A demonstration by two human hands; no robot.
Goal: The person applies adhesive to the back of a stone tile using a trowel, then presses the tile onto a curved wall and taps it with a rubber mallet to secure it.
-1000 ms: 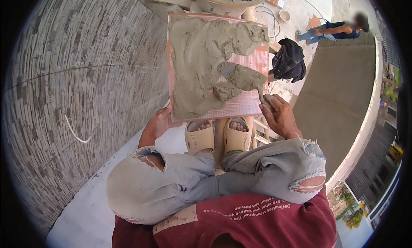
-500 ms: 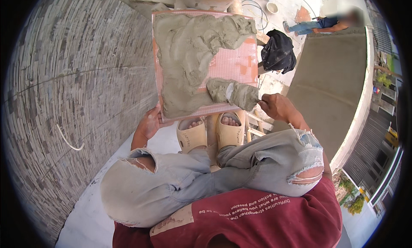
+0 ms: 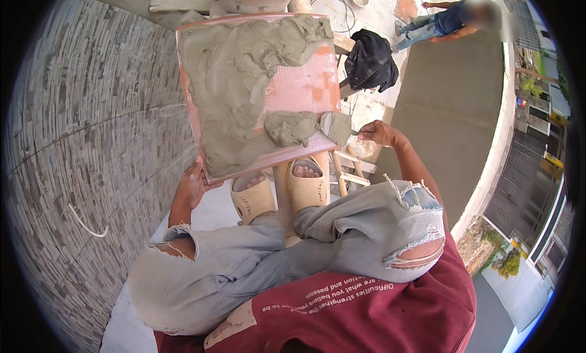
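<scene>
A square tile with a pinkish-orange gridded back lies in front of me. Wet grey mortar covers its left side, its far edge and part of its near edge. My left hand grips the tile's near left corner, with the fingers partly hidden beneath it. In my right hand is the handle of a trowel. Its mortar-smeared blade rests at the tile's near right corner, beside a fresh lump of mortar.
A stone-strip wall rises close on the left. Beyond the tile sits a large mortar tub. A black cloth hangs on wooden framing to the right. Farther right, another person stands by a smooth grey surface. My sandalled feet are just below the tile.
The trowel has drawn back rightward, leaving a mortar lump on the tile's near right part. My view has shifted, so the scene sits farther left. The other person's arm has moved outward.
</scene>
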